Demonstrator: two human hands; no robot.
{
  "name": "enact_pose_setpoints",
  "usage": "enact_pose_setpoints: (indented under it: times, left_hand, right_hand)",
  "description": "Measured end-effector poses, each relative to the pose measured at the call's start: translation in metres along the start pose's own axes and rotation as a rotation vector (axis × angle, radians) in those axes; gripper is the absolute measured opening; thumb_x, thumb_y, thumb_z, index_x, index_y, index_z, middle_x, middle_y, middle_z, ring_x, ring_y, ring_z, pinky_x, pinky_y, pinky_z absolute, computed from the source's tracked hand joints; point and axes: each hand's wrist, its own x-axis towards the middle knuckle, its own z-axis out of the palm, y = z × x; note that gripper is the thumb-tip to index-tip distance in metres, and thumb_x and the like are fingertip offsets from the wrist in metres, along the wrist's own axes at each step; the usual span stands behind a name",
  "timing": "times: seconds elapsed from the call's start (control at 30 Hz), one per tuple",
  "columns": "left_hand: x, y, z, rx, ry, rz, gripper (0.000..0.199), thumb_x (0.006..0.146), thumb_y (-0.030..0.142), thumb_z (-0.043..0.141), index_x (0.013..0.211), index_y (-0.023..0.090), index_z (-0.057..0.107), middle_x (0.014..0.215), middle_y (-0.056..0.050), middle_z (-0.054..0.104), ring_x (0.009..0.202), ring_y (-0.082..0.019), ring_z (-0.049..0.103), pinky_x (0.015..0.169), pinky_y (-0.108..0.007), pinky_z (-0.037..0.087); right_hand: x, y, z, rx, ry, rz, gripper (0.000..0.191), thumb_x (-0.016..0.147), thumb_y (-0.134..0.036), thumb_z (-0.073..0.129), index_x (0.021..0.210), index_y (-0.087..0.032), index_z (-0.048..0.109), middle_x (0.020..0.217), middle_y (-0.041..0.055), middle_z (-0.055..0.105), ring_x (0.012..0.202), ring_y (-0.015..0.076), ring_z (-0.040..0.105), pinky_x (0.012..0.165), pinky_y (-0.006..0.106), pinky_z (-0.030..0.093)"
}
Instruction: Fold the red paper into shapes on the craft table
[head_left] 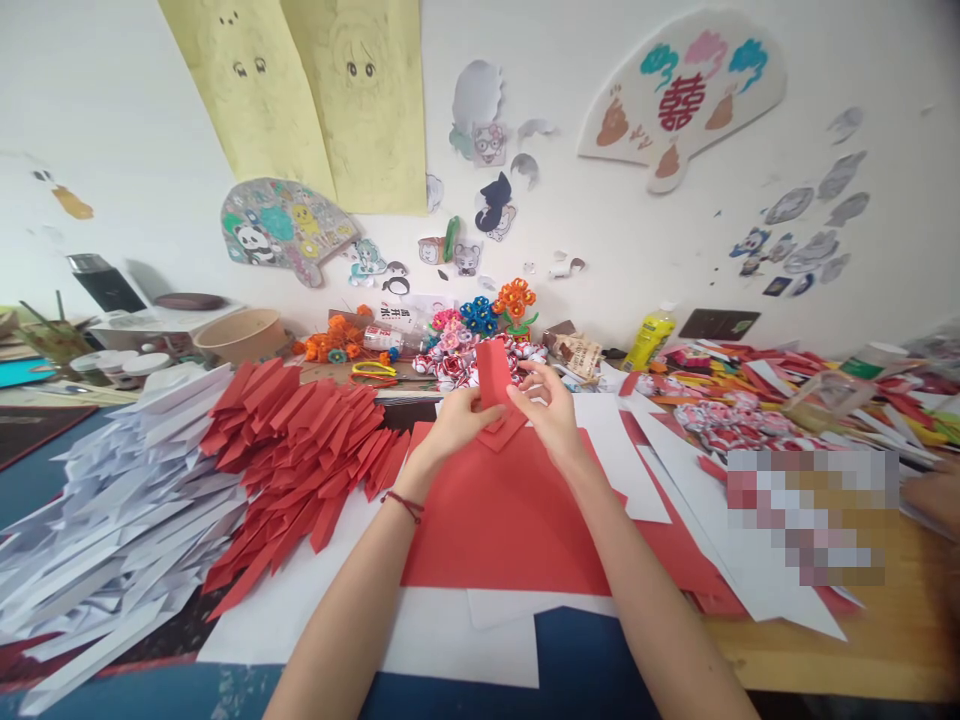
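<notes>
A folded red paper strip [493, 372] stands up in front of me, its lower end folded out flat above a large red paper sheet [502, 520]. My left hand [459, 422] is closed on the strip's left side, thumb across its lower part. On the other edge, the thumb and fingertips of my right hand [551, 405] pinch the strip, with the remaining fingers curved. To the left lie a heap of folded red paper pieces [300, 440] and a bigger pile of folded white paper pieces [142, 480]. White sheets [465, 640] show beneath the red sheet.
Flower-shaped crafts [487, 315] and a tan bowl [240, 335] stand along the wall. A yellow bottle [649, 338] is behind on the right. Paper scraps [795, 370] and long white sheets [720, 510] cover the right side. Another person's hand [934, 495] shows at the right edge.
</notes>
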Motion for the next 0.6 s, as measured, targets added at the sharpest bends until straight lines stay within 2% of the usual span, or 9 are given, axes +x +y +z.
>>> enact_pose_setpoints:
  times: [0.1, 0.2, 0.37, 0.43, 0.5, 0.57, 0.6]
  left_hand:
    - [0.001, -0.002, -0.001, -0.116, -0.066, -0.001, 0.027, 0.076, 0.037, 0.063, 0.084, 0.011, 0.070, 0.076, -0.004, 0.070, 0.067, -0.015, 0.062, 0.061, -0.023, 0.045]
    - [0.001, -0.003, -0.002, -0.093, -0.101, -0.002, 0.030, 0.078, 0.041, 0.062, 0.081, 0.012, 0.068, 0.068, -0.002, 0.066, 0.062, -0.014, 0.059, 0.057, -0.023, 0.043]
    - [0.000, 0.003, -0.005, 0.114, -0.004, 0.039, 0.030, 0.082, 0.042, 0.060, 0.078, 0.013, 0.066, 0.068, -0.002, 0.064, 0.062, -0.013, 0.056, 0.057, -0.023, 0.042]
    - [-0.003, 0.007, -0.009, 0.142, 0.024, 0.099, 0.026, 0.083, 0.038, 0.061, 0.095, 0.014, 0.065, 0.083, -0.004, 0.067, 0.068, -0.014, 0.059, 0.062, -0.024, 0.046]
    - [-0.006, 0.012, -0.013, 0.250, 0.067, 0.213, 0.040, 0.081, 0.029, 0.064, 0.119, 0.017, 0.056, 0.109, -0.008, 0.064, 0.075, -0.014, 0.061, 0.067, -0.026, 0.048]
    - [-0.011, 0.016, -0.017, 0.475, 0.095, 0.364, 0.055, 0.082, 0.018, 0.061, 0.133, 0.022, 0.044, 0.130, -0.010, 0.054, 0.087, -0.016, 0.061, 0.074, -0.029, 0.049]
    - [-0.012, 0.019, -0.018, 0.610, 0.098, 0.439, 0.055, 0.083, 0.013, 0.057, 0.135, 0.024, 0.042, 0.134, -0.010, 0.050, 0.094, -0.018, 0.060, 0.078, -0.030, 0.048]
  right_hand:
    - [0.000, 0.009, 0.000, -0.042, -0.107, 0.041, 0.032, 0.075, -0.047, 0.070, 0.091, -0.019, 0.067, 0.082, 0.0040, 0.068, 0.073, 0.0179, 0.062, 0.068, 0.029, 0.050]
    - [0.000, 0.012, -0.002, -0.068, -0.107, 0.064, 0.033, 0.075, -0.051, 0.069, 0.072, -0.018, 0.065, 0.072, 0.0039, 0.067, 0.069, 0.0195, 0.063, 0.066, 0.030, 0.050]
    - [0.000, 0.008, -0.004, 0.030, -0.101, 0.128, 0.035, 0.074, -0.052, 0.070, 0.068, -0.018, 0.064, 0.064, 0.0029, 0.066, 0.060, 0.0186, 0.063, 0.061, 0.030, 0.050]
    - [0.000, 0.006, -0.004, 0.063, -0.078, 0.144, 0.034, 0.073, -0.051, 0.071, 0.069, -0.019, 0.064, 0.064, 0.0030, 0.067, 0.061, 0.0193, 0.064, 0.063, 0.031, 0.051]
    - [0.001, 0.006, -0.005, 0.096, -0.035, 0.172, 0.033, 0.071, -0.051, 0.073, 0.068, -0.019, 0.063, 0.063, 0.0029, 0.067, 0.060, 0.0201, 0.065, 0.063, 0.032, 0.053]
    - [0.003, 0.006, -0.006, 0.130, -0.002, 0.213, 0.034, 0.068, -0.051, 0.075, 0.065, -0.020, 0.062, 0.060, 0.0030, 0.066, 0.057, 0.0207, 0.065, 0.061, 0.034, 0.053]
    - [0.004, 0.006, -0.006, 0.146, 0.009, 0.234, 0.034, 0.066, -0.050, 0.076, 0.063, -0.020, 0.061, 0.059, 0.0031, 0.066, 0.055, 0.0207, 0.064, 0.059, 0.034, 0.054]
